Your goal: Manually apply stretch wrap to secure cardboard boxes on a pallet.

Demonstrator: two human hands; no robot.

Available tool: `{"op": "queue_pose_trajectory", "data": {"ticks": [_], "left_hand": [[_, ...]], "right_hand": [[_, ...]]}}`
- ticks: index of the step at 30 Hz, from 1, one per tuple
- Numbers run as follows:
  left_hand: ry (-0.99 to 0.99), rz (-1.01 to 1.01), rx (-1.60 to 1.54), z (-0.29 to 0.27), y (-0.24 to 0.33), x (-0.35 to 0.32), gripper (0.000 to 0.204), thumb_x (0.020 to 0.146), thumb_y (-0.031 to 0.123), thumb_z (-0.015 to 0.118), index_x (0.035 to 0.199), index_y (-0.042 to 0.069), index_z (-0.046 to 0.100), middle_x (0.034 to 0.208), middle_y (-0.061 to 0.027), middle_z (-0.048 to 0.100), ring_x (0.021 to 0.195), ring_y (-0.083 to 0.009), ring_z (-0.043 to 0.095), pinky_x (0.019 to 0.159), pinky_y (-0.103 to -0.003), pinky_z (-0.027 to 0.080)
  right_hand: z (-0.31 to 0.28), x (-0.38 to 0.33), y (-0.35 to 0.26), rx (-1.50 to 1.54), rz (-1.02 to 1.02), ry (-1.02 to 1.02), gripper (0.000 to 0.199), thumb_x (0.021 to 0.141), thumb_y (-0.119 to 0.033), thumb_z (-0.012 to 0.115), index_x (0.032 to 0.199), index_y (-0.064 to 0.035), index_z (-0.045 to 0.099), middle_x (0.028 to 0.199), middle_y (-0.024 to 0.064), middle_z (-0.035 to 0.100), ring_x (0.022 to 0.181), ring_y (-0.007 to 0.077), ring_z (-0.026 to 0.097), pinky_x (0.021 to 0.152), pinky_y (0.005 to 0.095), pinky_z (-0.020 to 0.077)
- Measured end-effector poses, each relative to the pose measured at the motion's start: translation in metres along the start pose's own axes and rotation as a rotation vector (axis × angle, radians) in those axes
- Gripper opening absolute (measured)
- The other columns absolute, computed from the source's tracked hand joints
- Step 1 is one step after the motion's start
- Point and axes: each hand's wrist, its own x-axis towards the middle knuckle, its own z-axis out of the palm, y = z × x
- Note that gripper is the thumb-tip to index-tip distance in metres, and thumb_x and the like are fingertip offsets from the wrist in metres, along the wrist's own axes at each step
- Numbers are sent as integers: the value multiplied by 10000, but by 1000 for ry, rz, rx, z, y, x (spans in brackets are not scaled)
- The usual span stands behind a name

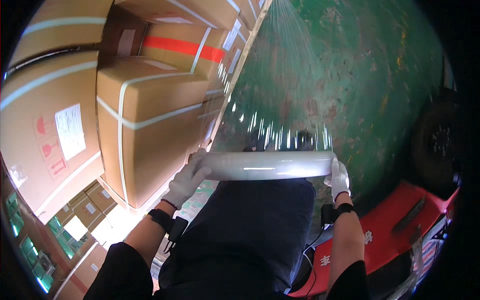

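Drawing out clear film (287, 85) looks to be the step; the next move likely calls for even tension. The white roll (270, 166) lies crosswise before the knees, right of the cartons (160, 115), its ends pointing left and right, clasped by left hand (189, 179) and right hand (339, 179). The film's far end is unclear.

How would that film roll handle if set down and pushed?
The film roll would probably roll easily, being a smooth cylinder. It looks stiff, showing no sag between the left hand and right hand. The film sheet coming off it is likely floppy when slack, since it looks thin and see-through.
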Motion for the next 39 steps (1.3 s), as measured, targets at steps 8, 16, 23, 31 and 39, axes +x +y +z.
{"op": "queue_pose_trajectory", "data": {"ticks": [8,16,23,31,39], "left_hand": [[28,290,-55,39,-75,-24,680,978,320,607,1536,38,339,1530,-179,453,1415,-292,437,1166,-371,328],[-146,231,55,71,-204,-65,701,991,471,537,1567,144,306,1562,-163,410,1420,-381,406,1158,-412,333],[-198,121,143,2,-295,-33,594,1061,358,495,1553,60,344,1610,-64,364,1457,-216,361,1202,-336,257],[-345,3,-43,-41,-292,-28,541,1070,362,482,1534,98,396,1547,-117,419,1348,-175,454,1086,-365,418],[-327,648,410,-58,-335,-13,678,1067,375,471,1598,50,203,1646,-127,248,1505,-247,253,1189,-377,277]], "right_hand": [[6,-65,53,7,-104,179,599,1014,-557,466,1384,-89,515,947,53,627,608,122,543,460,262,489],[71,-139,231,54,102,109,618,1002,-575,491,1413,-113,481,987,58,635,668,158,578,494,322,497],[223,-180,304,247,195,41,667,981,-489,556,1502,-104,399,1264,133,623,1028,292,641,601,392,600],[292,-202,329,380,-9,179,755,957,-444,598,1554,-64,331,1446,157,515,1185,273,609,633,344,606],[318,-224,349,364,37,315,745,934,-623,523,1446,-82,502,1257,148,652,1011,259,655,751,371,551]]}}
